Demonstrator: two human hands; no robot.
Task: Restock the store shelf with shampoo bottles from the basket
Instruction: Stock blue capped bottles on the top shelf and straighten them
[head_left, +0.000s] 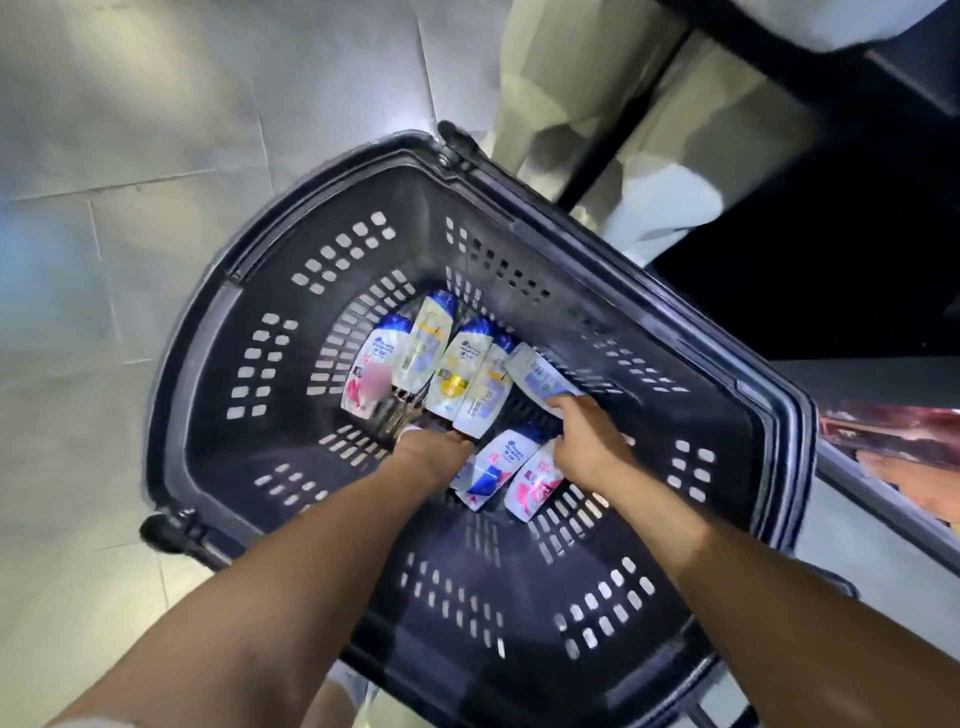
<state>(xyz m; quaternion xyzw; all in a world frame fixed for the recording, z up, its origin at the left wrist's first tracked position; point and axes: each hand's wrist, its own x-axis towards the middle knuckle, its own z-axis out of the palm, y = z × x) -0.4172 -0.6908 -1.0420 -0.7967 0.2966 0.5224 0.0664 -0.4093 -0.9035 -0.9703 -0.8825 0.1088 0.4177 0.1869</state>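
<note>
A black perforated basket (270, 364) stands on the floor below me. Several white shampoo bottles with blue caps lie at its bottom: a row of them (452, 374) at the far side and two with pink labels (493, 467) nearer to me. Both my arms reach down inside. My right hand (587, 441) has its fingers curled over the lower end of a tilted bottle (535, 376) that leans on the right wall. My left hand (431, 454) is down by the near ends of the row of bottles. Its fingers are hidden under the back of the hand.
Grey floor tiles (130, 156) spread to the left. A dark shelf unit (831, 249) rises at the right, with red packaging (893, 431) at its edge. Someone's light trousers (571, 104) stand just beyond the basket's far rim.
</note>
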